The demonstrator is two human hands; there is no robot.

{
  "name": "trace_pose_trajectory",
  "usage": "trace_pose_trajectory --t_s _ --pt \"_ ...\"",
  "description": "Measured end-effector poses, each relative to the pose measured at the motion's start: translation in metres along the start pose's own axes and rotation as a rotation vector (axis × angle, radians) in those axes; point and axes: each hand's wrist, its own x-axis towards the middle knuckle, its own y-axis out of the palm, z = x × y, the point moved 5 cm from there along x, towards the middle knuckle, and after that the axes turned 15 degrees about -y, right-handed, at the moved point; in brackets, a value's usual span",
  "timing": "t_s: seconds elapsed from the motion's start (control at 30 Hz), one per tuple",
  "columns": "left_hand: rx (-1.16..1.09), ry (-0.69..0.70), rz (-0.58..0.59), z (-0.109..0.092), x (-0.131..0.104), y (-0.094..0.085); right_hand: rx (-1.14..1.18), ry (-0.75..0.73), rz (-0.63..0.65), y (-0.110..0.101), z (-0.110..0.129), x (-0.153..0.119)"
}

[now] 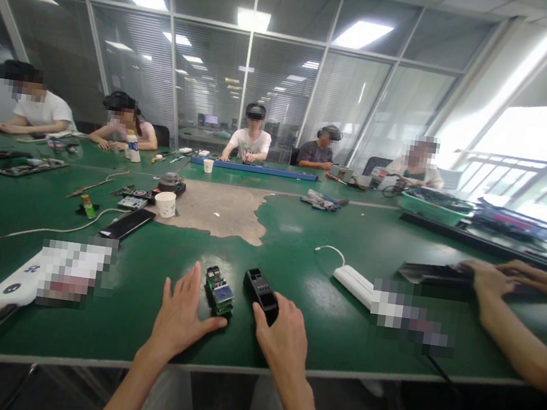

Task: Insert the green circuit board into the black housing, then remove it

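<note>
A small green circuit board with a grey display (222, 294) lies on the green tabletop in front of me. Just left of it rests my left hand (179, 319), fingers stretched out and thumb pointing at the board's near end; nothing is in it. To the board's right, a black plastic device casing (258, 289) lies at a slant on the table. My right hand (285, 336) has its thumb and fingers around the casing's near end, which is partly hidden by them. A narrow strip of table separates casing and board.
A white power strip (353, 286) lies to the right, near another person's hands (492, 281) on a dark metal channel (428, 274). At left are a white power bank (16, 282), a black phone (127, 223) and a paper cup (165, 204). Several people sit across the table.
</note>
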Motion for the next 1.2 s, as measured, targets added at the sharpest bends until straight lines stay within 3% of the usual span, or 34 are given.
trace_pose_trajectory --t_s 0.23,0.5,0.7,0.9,1.2 --pt "-0.002 -0.001 0.001 0.001 0.001 0.002 -0.018 0.0 -0.06 -0.001 -0.004 -0.004" --pt "0.008 -0.001 -0.004 0.001 0.002 0.003 0.082 0.036 -0.039 -0.003 -0.006 0.002" --pt "-0.002 -0.007 -0.012 0.0 0.0 0.002 0.321 0.03 -0.139 -0.021 0.026 0.015" --pt "-0.011 0.004 -0.023 0.0 -0.001 0.002 0.384 -0.055 -0.087 -0.015 0.07 0.024" --pt "-0.023 0.018 -0.043 0.002 -0.002 0.002 0.298 -0.056 -0.003 0.0 0.084 0.022"
